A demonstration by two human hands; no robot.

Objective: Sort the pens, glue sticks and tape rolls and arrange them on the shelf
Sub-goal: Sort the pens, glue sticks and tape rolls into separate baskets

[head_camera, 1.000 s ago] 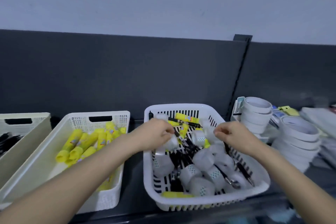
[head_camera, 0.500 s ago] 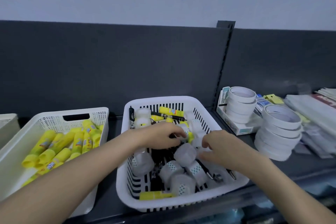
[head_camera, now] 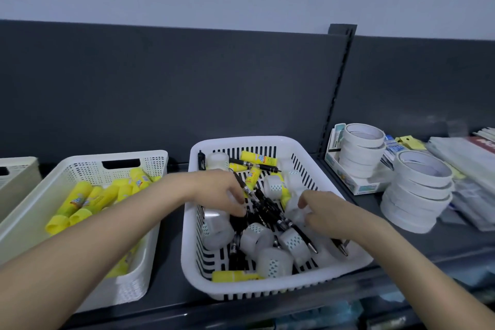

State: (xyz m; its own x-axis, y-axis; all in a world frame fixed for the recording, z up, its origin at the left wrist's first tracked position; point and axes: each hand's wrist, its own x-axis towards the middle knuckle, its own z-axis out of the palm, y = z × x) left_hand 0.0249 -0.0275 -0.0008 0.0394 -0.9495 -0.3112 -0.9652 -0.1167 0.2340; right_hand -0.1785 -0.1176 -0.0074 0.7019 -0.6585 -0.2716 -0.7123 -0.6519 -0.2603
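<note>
A white slatted basket (head_camera: 278, 295) in the middle of the shelf holds a mix of clear tape rolls (head_camera: 273, 262), black pens (head_camera: 267, 209) and yellow glue sticks (head_camera: 257, 159). Both hands are inside it. My left hand (head_camera: 219, 190) reaches in from the left, its fingers curled down and closing on a black pen (head_camera: 242, 186) in the pile. My right hand (head_camera: 324, 211) comes from the right, thumb and fingers curled round a clear tape roll (head_camera: 293, 209). Another glue stick (head_camera: 235, 276) lies at the basket's front wall.
A cream perforated bin (head_camera: 80, 166) to the left holds several yellow glue sticks (head_camera: 77, 195). Another cream bin (head_camera: 18, 169) shows at the far left edge. On the right stand two stacks of white tape rolls (head_camera: 417, 190), one of them in a box (head_camera: 359, 187), and flat packets (head_camera: 468, 158).
Both hands have sunk deeper into the basket. The left has gone from the back of the pile onto the pens. The right has closed round a tape roll.
</note>
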